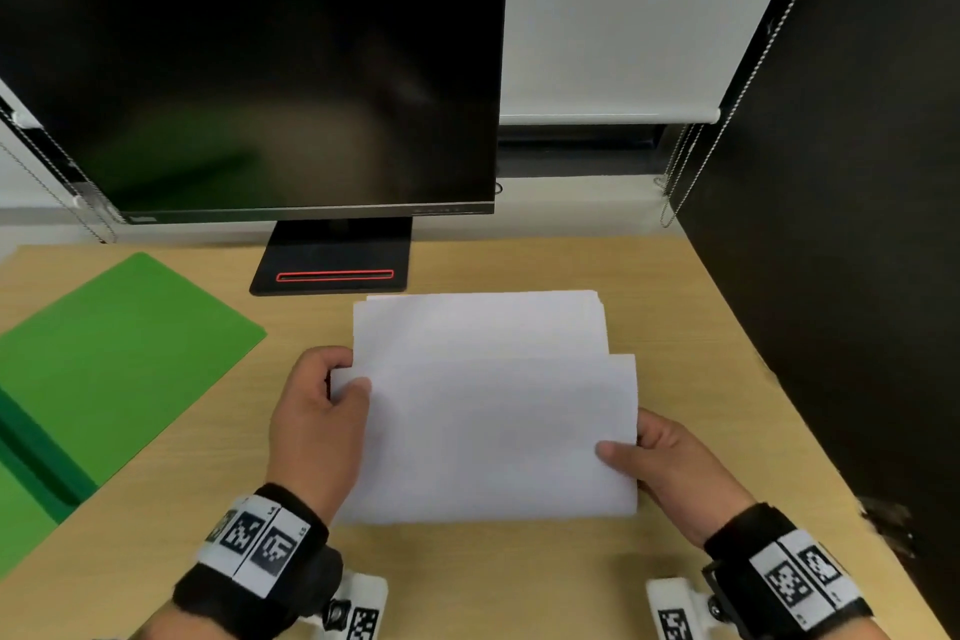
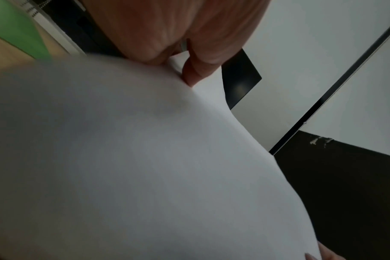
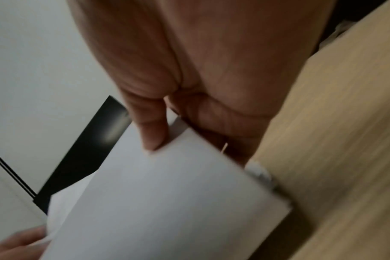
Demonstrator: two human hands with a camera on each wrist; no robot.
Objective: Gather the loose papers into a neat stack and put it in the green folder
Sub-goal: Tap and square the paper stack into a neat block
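A bundle of white papers (image 1: 488, 411) is held above the wooden desk (image 1: 675, 307) in the middle of the head view. The sheets are uneven, with the front ones sitting lower than those behind. My left hand (image 1: 322, 411) pinches the left edge, thumb on the front sheet. My right hand (image 1: 670, 463) grips the right edge, thumb on top and fingers behind. In the left wrist view the papers (image 2: 145, 158) fill the frame under my left hand (image 2: 189, 58). The right wrist view shows my right hand (image 3: 167, 126) holding the papers (image 3: 158, 202). The green folder (image 1: 104, 364) lies open at left.
A black monitor (image 1: 249, 78) on a stand (image 1: 332, 265) rises just behind the papers. A dark partition (image 1: 841, 224) borders the desk on the right. White blinds with bead chains (image 1: 685, 172) hang at the back.
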